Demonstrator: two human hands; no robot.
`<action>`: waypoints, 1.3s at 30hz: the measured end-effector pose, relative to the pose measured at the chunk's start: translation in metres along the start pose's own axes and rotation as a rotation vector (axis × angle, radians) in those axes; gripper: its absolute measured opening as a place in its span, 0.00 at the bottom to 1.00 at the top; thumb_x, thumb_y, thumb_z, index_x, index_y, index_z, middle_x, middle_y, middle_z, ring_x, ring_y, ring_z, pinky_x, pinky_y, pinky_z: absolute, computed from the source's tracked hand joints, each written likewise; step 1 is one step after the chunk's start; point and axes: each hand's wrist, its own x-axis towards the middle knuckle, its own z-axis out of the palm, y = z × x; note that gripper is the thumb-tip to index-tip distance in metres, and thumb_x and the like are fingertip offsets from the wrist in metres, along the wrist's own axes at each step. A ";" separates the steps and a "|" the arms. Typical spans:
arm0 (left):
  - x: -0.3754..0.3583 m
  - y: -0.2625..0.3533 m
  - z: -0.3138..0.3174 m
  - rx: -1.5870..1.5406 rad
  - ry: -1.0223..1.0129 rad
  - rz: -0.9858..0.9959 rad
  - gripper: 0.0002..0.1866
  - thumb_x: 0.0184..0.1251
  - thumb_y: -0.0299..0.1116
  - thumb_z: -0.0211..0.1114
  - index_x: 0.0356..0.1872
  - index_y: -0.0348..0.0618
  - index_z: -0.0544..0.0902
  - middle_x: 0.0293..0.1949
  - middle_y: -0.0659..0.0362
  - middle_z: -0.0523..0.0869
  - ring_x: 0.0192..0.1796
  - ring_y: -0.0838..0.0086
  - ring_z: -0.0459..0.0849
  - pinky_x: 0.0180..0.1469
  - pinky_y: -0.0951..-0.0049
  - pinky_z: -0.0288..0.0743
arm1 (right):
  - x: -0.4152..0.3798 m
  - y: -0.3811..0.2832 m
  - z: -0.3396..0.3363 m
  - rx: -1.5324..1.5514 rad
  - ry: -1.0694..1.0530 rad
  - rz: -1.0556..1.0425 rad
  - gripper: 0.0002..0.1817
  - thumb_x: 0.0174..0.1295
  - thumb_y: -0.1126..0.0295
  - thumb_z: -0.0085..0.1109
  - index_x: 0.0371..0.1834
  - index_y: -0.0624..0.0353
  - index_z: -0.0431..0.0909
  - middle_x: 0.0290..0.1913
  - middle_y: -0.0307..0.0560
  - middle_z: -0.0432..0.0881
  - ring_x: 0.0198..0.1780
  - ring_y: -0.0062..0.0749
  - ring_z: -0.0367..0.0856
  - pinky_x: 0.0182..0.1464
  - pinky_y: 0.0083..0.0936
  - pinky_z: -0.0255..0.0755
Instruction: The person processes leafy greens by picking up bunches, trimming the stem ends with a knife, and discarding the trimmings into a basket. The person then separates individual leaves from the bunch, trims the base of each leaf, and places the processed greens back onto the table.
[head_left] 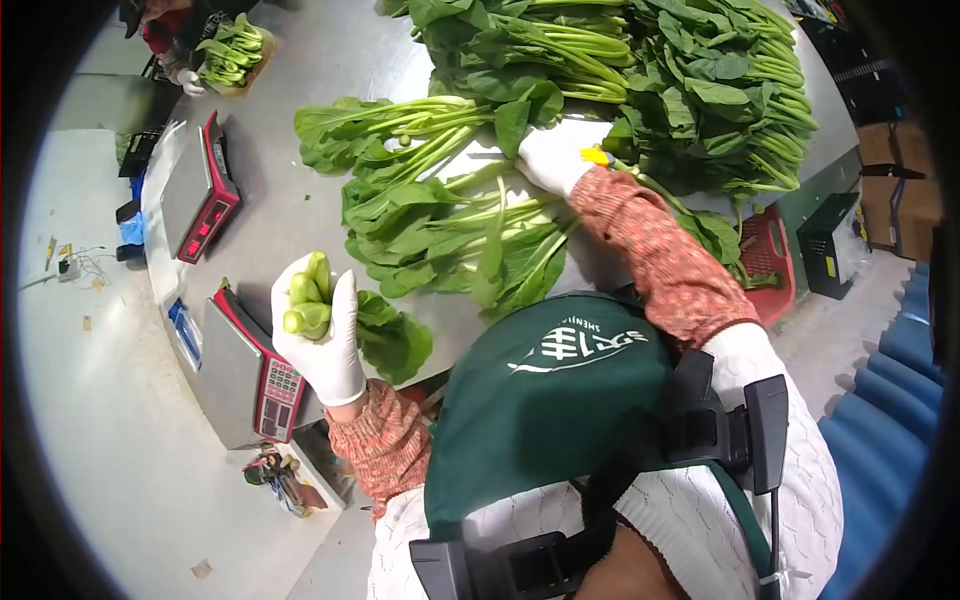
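Observation:
My left hand (325, 335), in a white glove, is closed around a small bunch of leafy greens (308, 307). Its pale cut stems point up, and its leaves hang out below the hand on the right. At the middle of the table, my gloved right hand (550, 160) is closed on a knife with a yellow handle (597, 156). A thin grey blade pokes out on the hand's left, beside the stems. Loose greens (430, 215) lie spread to the left of and below this hand, leaves toward the left. The fingertips of my right hand are partly hidden by a leaf.
Big piles of greens (710, 90) cover the far right of the metal table (300, 60). Two red scales (205, 190) stand along the left edge. A red basket (768, 265) is at the right. Another person's gloved hand (190, 82) is near bundled greens (233, 52) at the far left.

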 end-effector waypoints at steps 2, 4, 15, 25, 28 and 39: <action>-0.003 -0.002 -0.009 0.017 0.048 -0.024 0.17 0.61 0.19 0.71 0.51 0.36 0.80 0.41 0.62 0.81 0.40 0.81 0.79 0.46 0.80 0.75 | -0.021 -0.007 -0.041 0.088 0.040 -0.110 0.12 0.63 0.61 0.60 0.42 0.55 0.85 0.32 0.54 0.84 0.37 0.48 0.84 0.40 0.39 0.76; -0.007 -0.016 -0.020 -0.006 0.078 -0.071 0.18 0.61 0.20 0.73 0.51 0.35 0.79 0.42 0.61 0.83 0.41 0.81 0.80 0.47 0.79 0.77 | -0.037 -0.007 -0.068 0.827 -0.072 0.014 0.17 0.61 0.58 0.67 0.44 0.61 0.86 0.33 0.46 0.87 0.35 0.28 0.84 0.39 0.27 0.76; 0.003 0.040 0.046 0.276 -0.197 0.480 0.21 0.53 0.18 0.73 0.51 0.38 0.82 0.44 0.56 0.85 0.45 0.71 0.84 0.50 0.73 0.77 | -0.091 -0.052 -0.162 0.999 0.117 -0.062 0.11 0.58 0.70 0.72 0.41 0.64 0.84 0.34 0.39 0.82 0.31 0.18 0.76 0.35 0.17 0.70; -0.010 0.053 0.079 -0.054 -0.338 0.160 0.22 0.50 0.24 0.77 0.48 0.38 0.80 0.41 0.57 0.87 0.42 0.76 0.85 0.48 0.75 0.79 | -0.131 -0.085 -0.171 0.940 0.426 -0.235 0.19 0.58 0.81 0.65 0.54 0.59 0.82 0.33 0.47 0.82 0.30 0.28 0.78 0.34 0.27 0.72; -0.014 0.049 0.081 -0.037 -0.298 0.116 0.22 0.50 0.25 0.78 0.47 0.37 0.80 0.39 0.58 0.87 0.40 0.78 0.84 0.47 0.75 0.79 | -0.138 -0.087 -0.159 0.586 0.544 -0.178 0.25 0.55 0.81 0.64 0.58 0.56 0.79 0.35 0.51 0.82 0.33 0.41 0.82 0.35 0.31 0.74; -0.018 0.055 0.076 0.006 -0.316 0.139 0.18 0.52 0.23 0.75 0.45 0.37 0.81 0.36 0.61 0.86 0.37 0.80 0.83 0.44 0.77 0.78 | -0.139 -0.035 -0.087 0.815 0.197 0.097 0.13 0.68 0.73 0.55 0.54 0.61 0.81 0.30 0.46 0.83 0.34 0.33 0.83 0.39 0.25 0.76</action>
